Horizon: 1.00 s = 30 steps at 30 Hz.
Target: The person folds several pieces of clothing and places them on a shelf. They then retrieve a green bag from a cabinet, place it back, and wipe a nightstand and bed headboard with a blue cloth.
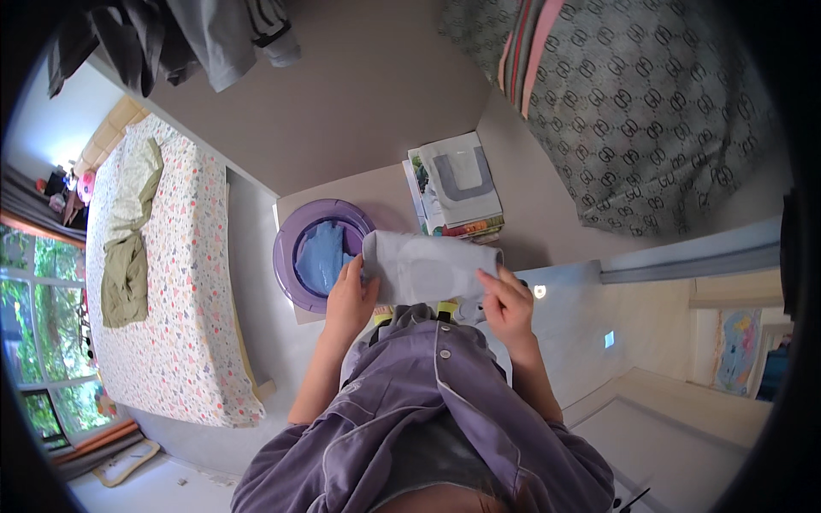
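Observation:
A folded light grey cloth (426, 268) is held up in front of my body, between both hands. My left hand (351, 292) grips its left edge, thumb on the near side. At the cloth's right edge is my right hand (507, 300), its fingers bent against the fabric. Behind the cloth and to the left stands a round purple plastic basin (287, 260) with blue fabric (322, 256) inside. Just beyond the cloth, to the right, lies a stack of books or magazines (471, 227) with a folded white and grey cloth (463, 176) on top.
Dark and grey clothes (205, 38) hang at the upper left. A large patterned grey cloth (641, 128) hangs at the upper right. On the left is a bed (192, 288) with a floral sheet and an olive green garment (125, 279). A pale door or panel (667, 442) stands at the lower right.

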### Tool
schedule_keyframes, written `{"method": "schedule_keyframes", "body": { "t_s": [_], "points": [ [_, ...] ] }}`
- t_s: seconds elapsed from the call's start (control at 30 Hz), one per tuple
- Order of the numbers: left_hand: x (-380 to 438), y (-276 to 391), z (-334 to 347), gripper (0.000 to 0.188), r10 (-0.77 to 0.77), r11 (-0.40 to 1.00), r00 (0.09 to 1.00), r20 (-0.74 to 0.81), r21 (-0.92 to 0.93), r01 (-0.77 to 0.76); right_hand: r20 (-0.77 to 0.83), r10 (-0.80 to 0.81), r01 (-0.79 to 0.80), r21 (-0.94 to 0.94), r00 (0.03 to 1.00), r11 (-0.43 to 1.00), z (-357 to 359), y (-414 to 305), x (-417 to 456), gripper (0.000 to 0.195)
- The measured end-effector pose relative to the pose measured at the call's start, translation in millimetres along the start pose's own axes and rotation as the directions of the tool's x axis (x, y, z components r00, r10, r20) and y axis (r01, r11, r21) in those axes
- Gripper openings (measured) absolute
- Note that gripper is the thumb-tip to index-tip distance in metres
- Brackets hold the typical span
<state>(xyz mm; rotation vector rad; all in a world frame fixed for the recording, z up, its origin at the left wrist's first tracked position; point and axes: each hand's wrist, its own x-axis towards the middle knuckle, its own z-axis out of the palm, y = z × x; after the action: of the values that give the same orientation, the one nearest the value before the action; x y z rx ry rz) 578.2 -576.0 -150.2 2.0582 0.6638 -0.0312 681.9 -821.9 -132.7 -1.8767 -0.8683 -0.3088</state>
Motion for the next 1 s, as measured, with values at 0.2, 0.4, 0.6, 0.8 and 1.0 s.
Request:
{"method": "schedule_keyframes", "body": {
  "t_s": [0.2,0.4,0.6,0.8,1.0],
  "points": [
    [5,51,-2,0.070,0.645,0.752,0.764,0.017,0.161,-0.639,0.249,-0.204,0.199,0.045,0.947,0.979,-4,-28,19,0.044],
    [33,68,-11,0.050,0.599,0.768,0.593,0.537,-0.177,-0.616,0.410,-0.287,0.276,0.087,0.866,0.957,-16,-47,26,0.041],
    [27,50,-7,0.023,0.445,0.797,0.723,0.528,-0.602,-0.052,0.189,0.285,-0.310,0.116,0.940,0.944,-27,-29,16,0.049],
    [24,45,-9,0.021,0.520,0.646,0.707,0.479,-0.763,0.041,0.102,0.328,-0.342,0.195,0.939,0.919,-12,-5,0,0.060],
    [26,35,-3,0.025,0.446,0.513,0.858,0.255,-0.858,-0.011,0.261,0.477,-0.509,0.687,0.839,0.518,19,-10,-2,0.044]
  ]
}}
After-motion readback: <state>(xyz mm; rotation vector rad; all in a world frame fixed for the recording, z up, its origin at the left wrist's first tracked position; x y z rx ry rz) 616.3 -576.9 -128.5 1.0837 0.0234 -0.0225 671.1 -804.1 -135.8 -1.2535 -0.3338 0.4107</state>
